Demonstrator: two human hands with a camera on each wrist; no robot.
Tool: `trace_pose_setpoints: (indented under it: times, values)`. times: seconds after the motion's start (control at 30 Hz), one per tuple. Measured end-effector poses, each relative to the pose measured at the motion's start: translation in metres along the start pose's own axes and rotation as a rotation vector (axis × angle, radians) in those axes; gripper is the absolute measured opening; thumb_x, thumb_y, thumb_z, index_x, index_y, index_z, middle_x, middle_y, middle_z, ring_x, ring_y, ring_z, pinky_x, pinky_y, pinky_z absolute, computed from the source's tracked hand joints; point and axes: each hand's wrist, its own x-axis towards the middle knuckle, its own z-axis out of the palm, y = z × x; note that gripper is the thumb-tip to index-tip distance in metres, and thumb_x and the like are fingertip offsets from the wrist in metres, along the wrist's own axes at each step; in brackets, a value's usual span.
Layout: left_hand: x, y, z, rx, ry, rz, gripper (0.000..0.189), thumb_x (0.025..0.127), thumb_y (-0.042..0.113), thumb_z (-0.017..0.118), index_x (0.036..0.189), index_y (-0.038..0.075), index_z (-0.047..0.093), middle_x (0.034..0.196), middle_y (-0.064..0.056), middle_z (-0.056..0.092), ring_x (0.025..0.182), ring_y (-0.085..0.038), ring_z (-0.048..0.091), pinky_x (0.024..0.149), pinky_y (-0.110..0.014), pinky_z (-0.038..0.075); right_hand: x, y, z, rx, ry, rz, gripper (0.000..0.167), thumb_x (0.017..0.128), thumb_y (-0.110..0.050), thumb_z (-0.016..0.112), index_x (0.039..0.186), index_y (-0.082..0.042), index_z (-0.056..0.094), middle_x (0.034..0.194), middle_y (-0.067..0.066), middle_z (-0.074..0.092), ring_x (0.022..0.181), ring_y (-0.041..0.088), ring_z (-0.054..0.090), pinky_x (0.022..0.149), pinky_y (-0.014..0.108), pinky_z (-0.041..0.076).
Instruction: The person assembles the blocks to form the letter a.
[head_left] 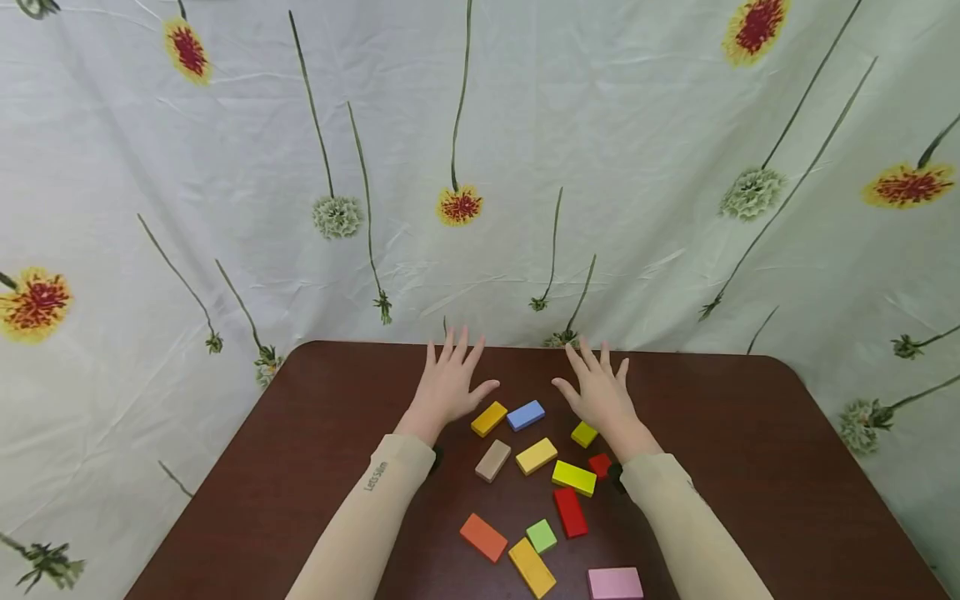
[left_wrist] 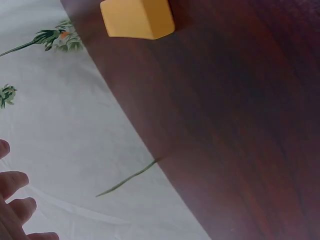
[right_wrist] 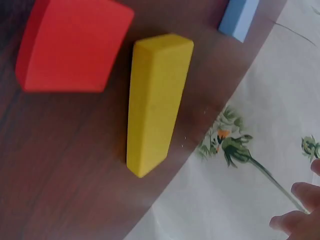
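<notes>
Both hands hover over the far part of the table with fingers spread, holding nothing. My left hand [head_left: 447, 385] is nearest an orange-yellow block [head_left: 489, 418], which also shows in the left wrist view. By my right hand [head_left: 600, 396] lies a yellow-green block [head_left: 584, 433], partly hidden under the wrist. Between the hands sits a blue block [head_left: 526, 415]. Closer in are a beige block [head_left: 492, 461], a pale yellow block [head_left: 536, 457], a bright yellow block [head_left: 574, 477] and a small red block [head_left: 599, 465], partly covered by the right wrist.
Nearer the front lie a long red block [head_left: 571, 512], an orange block [head_left: 483, 537], a green block [head_left: 541, 536], an amber block [head_left: 532, 568] and a pink block [head_left: 615, 583]. The dark brown table [head_left: 712, 433] meets a flowered white cloth [head_left: 637, 125] at its far edge.
</notes>
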Motion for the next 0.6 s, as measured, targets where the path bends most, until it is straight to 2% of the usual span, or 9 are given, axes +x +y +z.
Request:
trace_pose_setpoints:
  times: [0.2,0.4,0.6]
  values:
    - [-0.005,0.001,0.008,-0.039,-0.026,-0.003,0.077,0.098,0.056,0.048,0.158,0.017,0.022,0.164,-0.018,0.016,0.153,-0.038,0.008,0.119,-0.065,0.011,-0.001,-0.005,0.012,-0.001,0.004,-0.027,0.067,0.1,-0.045,0.052,0.155,-0.011,0.032,0.163,0.017,0.022,0.149,0.048,0.007,0.111,0.076,0.005]
    - [-0.01,0.002,0.018,-0.081,-0.07,-0.018,0.076,0.098,0.053,0.051,0.158,0.015,0.025,0.164,-0.017,0.019,0.152,-0.036,0.016,0.12,-0.06,0.018,-0.001,-0.008,0.023,0.017,-0.032,-0.035,0.063,0.101,-0.042,0.052,0.154,-0.014,0.035,0.163,0.014,0.024,0.149,0.047,0.009,0.112,0.075,0.008]
    - [-0.012,0.004,0.025,-0.114,-0.101,-0.034,0.075,0.097,0.049,0.055,0.157,0.014,0.027,0.162,-0.017,0.023,0.15,-0.035,0.023,0.12,-0.056,0.021,0.0,-0.012,0.028,0.019,-0.051,-0.054,0.059,0.099,-0.036,0.057,0.152,-0.015,0.04,0.161,0.014,0.028,0.148,0.047,0.015,0.111,0.074,0.015]
